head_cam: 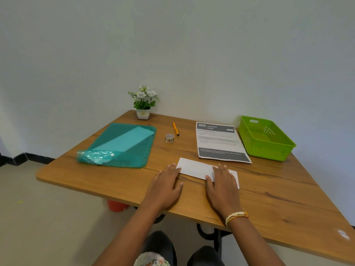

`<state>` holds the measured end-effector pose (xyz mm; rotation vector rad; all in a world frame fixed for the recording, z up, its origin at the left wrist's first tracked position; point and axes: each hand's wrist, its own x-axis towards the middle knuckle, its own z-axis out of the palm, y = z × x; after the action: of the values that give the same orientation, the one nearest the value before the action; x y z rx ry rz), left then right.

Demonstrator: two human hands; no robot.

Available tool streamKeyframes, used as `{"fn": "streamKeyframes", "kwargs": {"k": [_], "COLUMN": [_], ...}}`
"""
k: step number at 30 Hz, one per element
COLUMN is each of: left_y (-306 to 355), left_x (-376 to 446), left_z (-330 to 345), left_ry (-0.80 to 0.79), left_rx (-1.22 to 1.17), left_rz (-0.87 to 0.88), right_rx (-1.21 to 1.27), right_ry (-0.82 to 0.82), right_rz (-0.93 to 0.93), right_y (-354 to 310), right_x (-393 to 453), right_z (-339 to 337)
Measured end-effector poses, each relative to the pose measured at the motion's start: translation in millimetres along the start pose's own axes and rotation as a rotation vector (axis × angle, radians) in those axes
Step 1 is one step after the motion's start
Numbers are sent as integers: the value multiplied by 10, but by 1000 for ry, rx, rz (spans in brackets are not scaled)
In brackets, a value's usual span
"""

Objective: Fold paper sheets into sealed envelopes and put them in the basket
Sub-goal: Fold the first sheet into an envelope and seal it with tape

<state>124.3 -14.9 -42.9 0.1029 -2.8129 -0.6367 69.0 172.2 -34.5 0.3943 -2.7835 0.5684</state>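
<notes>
A folded white paper sheet (196,168) lies flat on the wooden table (269,189) near its front edge. My left hand (165,187) rests flat on the table, its fingertips touching the sheet's left end. My right hand (222,187) lies palm down on the sheet's right end, fingers spread. The green basket (267,148) stands at the back right with nothing in it. A roll of patterned tape (169,138) stands behind the sheet, toward the middle of the table.
A printed page (221,144) lies between the folded sheet and the basket. A teal plastic folder (123,144) holding paper lies at the left. An orange pen (176,129) and a small potted plant (143,104) sit at the back. A wall rises behind the table.
</notes>
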Motion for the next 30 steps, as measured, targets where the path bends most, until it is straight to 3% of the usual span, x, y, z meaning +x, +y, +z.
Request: {"fn": "streamKeyframes", "kwargs": {"k": [6,12,18,23,30], "left_y": [-575,-981,-951,-977,-1011], "left_x": [-201,-352,-341,-342,-394], "left_z": [-352,-545,-542,-537,-528], "left_ry": [142,253,209,266,417], "left_rx": [43,28,64,47,-124], "left_rz": [-105,-111,-104,-101,-93], "right_rx": [152,302,532,428,238], "right_ry": [-91,-119,-261,-593,-591], "right_rz": [-274,-407,-312,-211,-177], "right_y": [-768,-1558,-2310,-2687,-2511], "right_x": [-71,81,580,940,1049], "right_z": [234,488,651,786,828]}}
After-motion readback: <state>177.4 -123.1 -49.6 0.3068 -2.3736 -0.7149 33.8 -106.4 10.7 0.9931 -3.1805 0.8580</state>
